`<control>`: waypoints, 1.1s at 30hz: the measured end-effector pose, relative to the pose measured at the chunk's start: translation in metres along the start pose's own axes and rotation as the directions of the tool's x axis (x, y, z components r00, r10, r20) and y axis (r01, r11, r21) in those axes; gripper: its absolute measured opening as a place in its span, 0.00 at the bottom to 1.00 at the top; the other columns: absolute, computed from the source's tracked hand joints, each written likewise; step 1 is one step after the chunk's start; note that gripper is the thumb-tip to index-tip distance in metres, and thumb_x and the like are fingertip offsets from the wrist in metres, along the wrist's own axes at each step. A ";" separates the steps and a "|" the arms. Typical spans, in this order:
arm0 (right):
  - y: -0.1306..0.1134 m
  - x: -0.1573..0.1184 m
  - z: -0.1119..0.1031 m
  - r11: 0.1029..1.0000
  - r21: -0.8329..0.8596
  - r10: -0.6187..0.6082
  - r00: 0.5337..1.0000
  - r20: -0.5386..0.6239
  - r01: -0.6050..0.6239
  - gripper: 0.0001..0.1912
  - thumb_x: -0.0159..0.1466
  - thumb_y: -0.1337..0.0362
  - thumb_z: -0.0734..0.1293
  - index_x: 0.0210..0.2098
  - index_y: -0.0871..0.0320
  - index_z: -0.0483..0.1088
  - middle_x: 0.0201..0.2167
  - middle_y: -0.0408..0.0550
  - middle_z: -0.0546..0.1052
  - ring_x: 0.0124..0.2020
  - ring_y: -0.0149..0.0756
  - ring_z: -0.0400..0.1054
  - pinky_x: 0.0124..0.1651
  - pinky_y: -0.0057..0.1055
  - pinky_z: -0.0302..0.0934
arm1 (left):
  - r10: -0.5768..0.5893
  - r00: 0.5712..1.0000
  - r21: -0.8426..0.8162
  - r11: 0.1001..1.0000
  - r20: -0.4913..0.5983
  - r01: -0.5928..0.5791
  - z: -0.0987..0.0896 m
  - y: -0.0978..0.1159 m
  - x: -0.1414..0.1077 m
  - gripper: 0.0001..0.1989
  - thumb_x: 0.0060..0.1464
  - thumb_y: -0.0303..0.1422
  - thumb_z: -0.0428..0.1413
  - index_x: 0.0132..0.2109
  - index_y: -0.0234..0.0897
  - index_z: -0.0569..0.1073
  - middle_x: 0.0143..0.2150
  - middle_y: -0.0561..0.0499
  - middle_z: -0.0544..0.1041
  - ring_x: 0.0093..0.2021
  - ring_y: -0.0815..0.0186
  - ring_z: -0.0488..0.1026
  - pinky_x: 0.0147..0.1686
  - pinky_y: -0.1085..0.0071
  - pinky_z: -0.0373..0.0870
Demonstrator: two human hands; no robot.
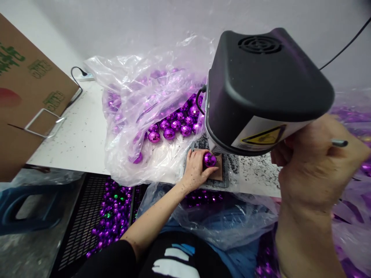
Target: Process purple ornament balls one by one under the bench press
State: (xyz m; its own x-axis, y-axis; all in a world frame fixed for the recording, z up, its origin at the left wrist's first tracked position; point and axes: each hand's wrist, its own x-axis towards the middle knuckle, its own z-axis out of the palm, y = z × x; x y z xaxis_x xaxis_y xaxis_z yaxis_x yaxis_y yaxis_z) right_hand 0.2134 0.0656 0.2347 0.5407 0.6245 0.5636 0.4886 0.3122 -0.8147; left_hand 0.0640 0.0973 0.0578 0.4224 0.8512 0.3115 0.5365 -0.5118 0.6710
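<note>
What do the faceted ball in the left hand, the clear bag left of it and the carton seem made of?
Faceted ball: probably plastic with a purple metallic coat, from its mirrored glints. Clear bag: thin, glossy plastic film, crinkled and see-through. Carton: likely cardboard, matte brown with printed markings.

Comprises one black machine (pixel 269 81), one left hand (pixel 195 170), one right hand (pixel 313 166), one held purple ball (pixel 210 159). At left, includes one cardboard box (pixel 26 92) and one blue stool (pixel 50 202); far, overlapping bagged balls (pixel 175 125), uncountable.

Left hand (pixel 196 169) low, loosely cupped; right hand (pixel 314 166) raised, curled, partly hidden.
</note>
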 end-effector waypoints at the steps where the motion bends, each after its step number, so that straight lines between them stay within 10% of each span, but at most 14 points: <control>1: 0.000 -0.001 -0.001 1.000 -0.001 0.001 1.000 -0.001 -0.001 0.22 0.66 0.54 0.62 0.23 0.64 0.64 0.15 0.38 0.52 0.16 0.17 0.48 0.19 0.23 0.40 | -0.002 1.000 0.018 1.000 -0.011 0.002 0.002 0.000 0.000 0.26 0.58 0.43 0.60 0.58 0.37 0.64 0.58 0.40 0.72 0.61 0.51 0.66 0.67 0.48 0.52; 17: 0.064 -0.055 -0.015 0.931 -0.037 -0.363 0.932 0.009 0.364 0.06 0.62 0.70 0.62 0.36 0.62 0.71 0.23 0.42 0.66 0.22 0.19 0.61 0.26 0.21 0.53 | 0.040 0.999 0.073 0.997 -0.030 -0.037 0.005 0.000 -0.005 0.24 0.60 0.40 0.58 0.58 0.34 0.63 0.54 0.40 0.74 0.58 0.53 0.69 0.66 0.49 0.54; 33: 0.086 -0.064 -0.006 0.899 -0.048 -0.438 0.897 -0.060 0.436 0.08 0.63 0.67 0.61 0.38 0.61 0.72 0.23 0.45 0.65 0.27 0.27 0.64 0.28 0.26 0.56 | 0.044 0.999 0.067 0.997 -0.017 -0.042 0.006 -0.003 -0.007 0.24 0.62 0.44 0.55 0.58 0.36 0.64 0.54 0.41 0.74 0.57 0.53 0.70 0.64 0.50 0.57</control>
State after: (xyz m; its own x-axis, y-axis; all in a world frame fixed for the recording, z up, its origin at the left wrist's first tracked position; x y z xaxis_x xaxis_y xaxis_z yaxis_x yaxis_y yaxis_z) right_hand 0.2248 0.0481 0.1298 0.3119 0.3802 0.8707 0.7079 0.5183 -0.4799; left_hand 0.0636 0.0921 0.0494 0.4326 0.8300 0.3520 0.5662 -0.5539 0.6103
